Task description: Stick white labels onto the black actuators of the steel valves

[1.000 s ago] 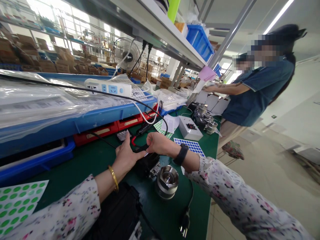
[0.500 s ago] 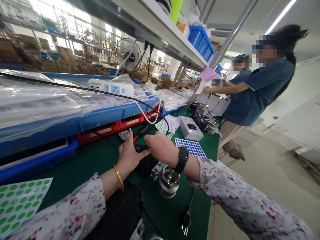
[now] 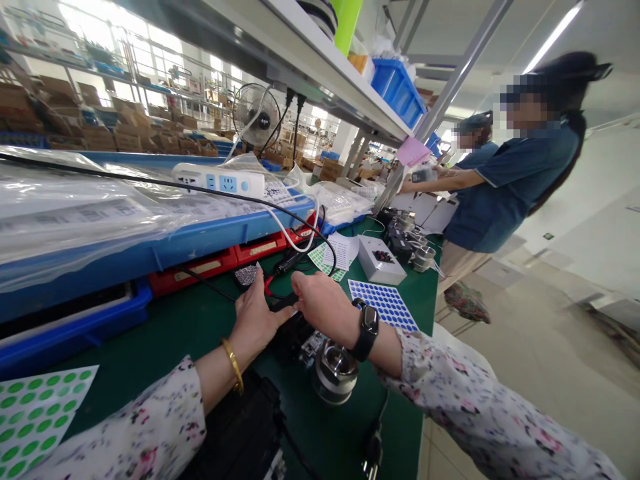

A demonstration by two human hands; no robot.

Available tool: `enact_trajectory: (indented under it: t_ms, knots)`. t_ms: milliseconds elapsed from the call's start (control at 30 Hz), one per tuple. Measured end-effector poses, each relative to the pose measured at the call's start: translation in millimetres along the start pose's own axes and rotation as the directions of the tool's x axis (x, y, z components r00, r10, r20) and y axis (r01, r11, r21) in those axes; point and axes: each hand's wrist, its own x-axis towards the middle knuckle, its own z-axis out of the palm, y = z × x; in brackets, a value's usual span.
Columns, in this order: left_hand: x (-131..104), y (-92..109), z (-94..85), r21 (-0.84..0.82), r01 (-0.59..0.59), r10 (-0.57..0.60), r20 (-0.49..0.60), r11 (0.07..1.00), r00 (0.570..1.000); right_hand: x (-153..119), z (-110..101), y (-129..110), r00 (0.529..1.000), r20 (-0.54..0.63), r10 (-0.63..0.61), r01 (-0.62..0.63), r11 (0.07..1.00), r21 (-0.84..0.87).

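My left hand (image 3: 256, 320) lies around a black housing (image 3: 286, 302), its thumb stretched along the near side and its fingers at the far side. Close against the same housing is my right hand (image 3: 320, 303), fingers curled in a pinch; what they hold is hidden. A round steel valve body (image 3: 336, 373) with a wide bore is attached to the housing, just below my right wrist. Beyond my hands a black-handled tool with a red part (image 3: 283, 263) rests beside a small black holder of metal wool (image 3: 247, 275). Another black unit (image 3: 240, 427) sits under my left forearm.
Sheets of blue dots (image 3: 383, 303) and green dots (image 3: 43, 413) lie on the green bench. A grey box (image 3: 381, 260) and several valve units (image 3: 417, 247) stand farther right. A plug (image 3: 373, 447) lies near the edge. Two people (image 3: 520, 173) work beyond.
The view has shifted slightly. Both hands stay at the black housing in nearly the same pose, with my right wrist turned a little.
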Motion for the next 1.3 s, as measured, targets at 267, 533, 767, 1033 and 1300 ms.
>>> enact_trajectory:
  t_ms: [267,533,767,1033,1300]
  knots:
    - [1.2,0.6,0.0,0.033,-0.001,0.001,-0.004,0.999,1.0,-0.2,-8.2,-9.8,0.998,0.049,0.049,-0.048,0.998,-0.037]
    - [-1.1,2.3,-0.3,0.047,0.029,-0.028,-0.017,0.998,0.999,-2.0,-7.4,7.7,0.993,-0.051,0.106,-0.106,0.994,-0.005]
    - [-1.9,4.6,-1.5,0.076,0.075,-0.076,0.016,0.994,0.997,5.5,18.8,50.1,0.979,0.046,0.199,-0.191,0.81,0.555]
    - [-0.4,4.9,-1.2,0.079,0.05,-0.051,0.016,0.996,0.999,5.9,63.2,37.0,0.945,0.267,0.189,-0.319,0.364,0.875]
    - [-16.9,12.4,-31.5,-0.149,-0.1,0.091,-0.062,0.984,0.994,-7.4,41.2,36.0,0.938,-0.027,0.346,-0.15,0.476,0.866]
